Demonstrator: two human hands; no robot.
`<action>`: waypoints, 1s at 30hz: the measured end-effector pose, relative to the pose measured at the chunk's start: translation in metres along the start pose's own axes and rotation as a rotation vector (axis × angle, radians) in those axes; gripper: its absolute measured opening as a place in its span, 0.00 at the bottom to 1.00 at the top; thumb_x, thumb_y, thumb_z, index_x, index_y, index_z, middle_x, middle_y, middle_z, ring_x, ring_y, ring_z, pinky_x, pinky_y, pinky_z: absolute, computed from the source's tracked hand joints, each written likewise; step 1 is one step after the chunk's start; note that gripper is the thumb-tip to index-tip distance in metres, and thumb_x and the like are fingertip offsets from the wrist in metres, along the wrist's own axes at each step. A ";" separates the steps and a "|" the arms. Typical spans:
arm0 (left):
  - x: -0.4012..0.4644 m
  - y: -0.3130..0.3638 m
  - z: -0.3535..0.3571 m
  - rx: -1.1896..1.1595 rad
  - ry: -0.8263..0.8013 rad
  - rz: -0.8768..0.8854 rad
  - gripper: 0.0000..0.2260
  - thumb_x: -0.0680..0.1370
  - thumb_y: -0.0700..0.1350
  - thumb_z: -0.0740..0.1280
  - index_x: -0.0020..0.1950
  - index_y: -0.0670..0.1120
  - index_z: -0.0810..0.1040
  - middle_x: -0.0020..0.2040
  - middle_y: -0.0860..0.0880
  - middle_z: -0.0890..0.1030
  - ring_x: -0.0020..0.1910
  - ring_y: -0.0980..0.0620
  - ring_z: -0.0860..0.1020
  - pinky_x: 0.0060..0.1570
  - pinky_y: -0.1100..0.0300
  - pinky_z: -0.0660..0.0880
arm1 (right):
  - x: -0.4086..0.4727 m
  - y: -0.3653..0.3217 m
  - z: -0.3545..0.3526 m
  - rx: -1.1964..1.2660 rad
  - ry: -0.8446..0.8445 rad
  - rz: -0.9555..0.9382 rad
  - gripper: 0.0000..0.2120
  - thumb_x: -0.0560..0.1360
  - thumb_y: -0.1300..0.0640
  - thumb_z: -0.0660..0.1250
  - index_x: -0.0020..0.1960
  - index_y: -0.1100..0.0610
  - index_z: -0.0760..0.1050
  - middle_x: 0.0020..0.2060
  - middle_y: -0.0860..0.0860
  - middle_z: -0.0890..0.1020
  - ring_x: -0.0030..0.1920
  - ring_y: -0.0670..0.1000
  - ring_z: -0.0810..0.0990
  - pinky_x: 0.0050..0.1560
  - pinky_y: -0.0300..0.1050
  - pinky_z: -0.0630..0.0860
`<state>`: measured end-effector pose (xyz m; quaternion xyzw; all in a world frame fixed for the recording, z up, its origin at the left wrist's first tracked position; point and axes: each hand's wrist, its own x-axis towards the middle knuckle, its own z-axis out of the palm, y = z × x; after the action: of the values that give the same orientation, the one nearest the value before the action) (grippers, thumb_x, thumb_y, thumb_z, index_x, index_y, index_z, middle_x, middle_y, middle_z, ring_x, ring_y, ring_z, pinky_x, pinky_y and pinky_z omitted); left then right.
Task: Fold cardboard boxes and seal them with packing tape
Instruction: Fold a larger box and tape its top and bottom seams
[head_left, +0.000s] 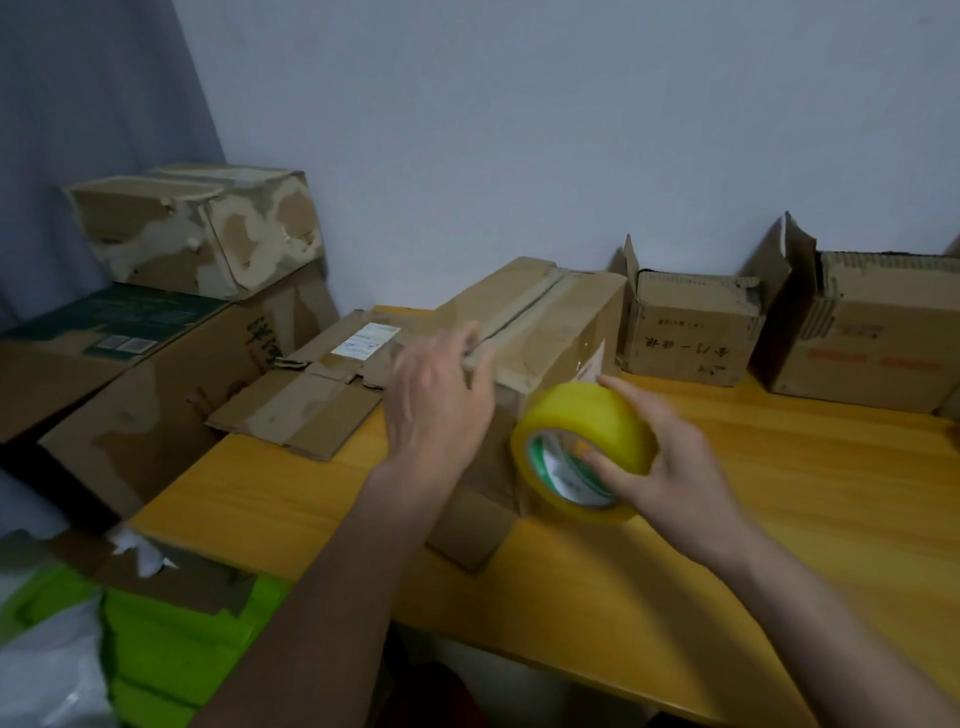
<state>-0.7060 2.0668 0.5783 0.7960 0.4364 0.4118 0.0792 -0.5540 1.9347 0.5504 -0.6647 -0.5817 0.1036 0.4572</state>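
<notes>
My right hand (670, 462) grasps the yellow tape roll (582, 447), fingers through its core, held against the near end of the box (540, 332). My left hand (441, 395) rests, fingers extended, on the box top at the near end of the flap seam (519, 312). The seam's long axis runs away from both hands toward the wall; I judge the tape must travel that line. The box sits on the bench (727, 519). Beyond my right hand stand two open boxes (691, 332).

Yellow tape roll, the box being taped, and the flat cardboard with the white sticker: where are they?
yellow tape roll (582, 415): head view, outer yellow band.
box being taped (550, 322): head view, top flap.
flat cardboard (311, 405): head view, middle panel.
</notes>
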 end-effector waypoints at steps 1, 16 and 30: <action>-0.004 0.007 -0.001 -0.030 -0.047 0.024 0.14 0.79 0.55 0.64 0.54 0.47 0.82 0.52 0.49 0.82 0.53 0.48 0.77 0.57 0.49 0.73 | -0.001 -0.005 0.002 0.043 -0.063 -0.008 0.33 0.69 0.42 0.72 0.70 0.42 0.63 0.62 0.42 0.70 0.58 0.41 0.71 0.56 0.39 0.72; 0.007 -0.019 -0.018 -0.103 -0.301 0.057 0.12 0.74 0.47 0.73 0.58 0.48 0.83 0.60 0.53 0.81 0.61 0.58 0.77 0.65 0.62 0.69 | 0.009 0.131 0.013 -0.707 -0.141 0.580 0.15 0.80 0.53 0.60 0.62 0.60 0.73 0.55 0.58 0.72 0.56 0.60 0.70 0.53 0.50 0.70; 0.026 -0.070 -0.028 -0.255 -0.375 0.074 0.11 0.76 0.39 0.71 0.57 0.45 0.83 0.61 0.55 0.79 0.70 0.53 0.69 0.77 0.52 0.51 | 0.025 0.072 0.015 -0.003 0.051 0.259 0.07 0.78 0.57 0.65 0.45 0.48 0.70 0.38 0.52 0.76 0.36 0.51 0.73 0.33 0.41 0.66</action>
<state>-0.7635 2.1224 0.5773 0.8577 0.3291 0.3110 0.2437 -0.5074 1.9701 0.4995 -0.7375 -0.4792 0.1437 0.4537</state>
